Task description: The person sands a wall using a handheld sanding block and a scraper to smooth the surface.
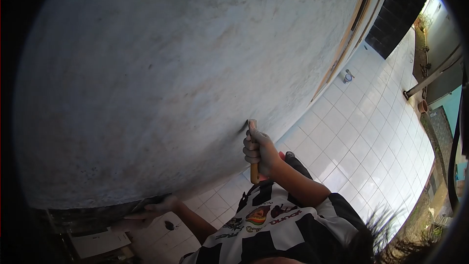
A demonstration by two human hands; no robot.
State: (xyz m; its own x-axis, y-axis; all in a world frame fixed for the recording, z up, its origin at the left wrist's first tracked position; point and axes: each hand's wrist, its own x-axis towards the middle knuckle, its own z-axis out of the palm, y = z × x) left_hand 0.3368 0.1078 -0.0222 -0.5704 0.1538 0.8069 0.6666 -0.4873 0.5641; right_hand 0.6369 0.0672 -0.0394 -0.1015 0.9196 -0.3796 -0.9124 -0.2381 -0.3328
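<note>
My right hand [261, 151] is wrapped round the wooden handle of a scraper [254, 171], the thumb lying up along it. The scraper's short blade end is right at the white wall [146, 68], which has dark, patchy stains and casts back a shadow beside the tool. Whitish dust coats the fingers of this hand. Down at the lower left, my left hand [161, 206] is stretched out with its fingers extended, close to the wall's dark lower edge, in dim light.
White floor tiles [337, 132] run along the wall. A small can [347, 77] stands on them near a wooden frame [342, 44]. A white box-like object [100, 243] is at the lower left. Farther right are a post [430, 80] and a clay pot [422, 106].
</note>
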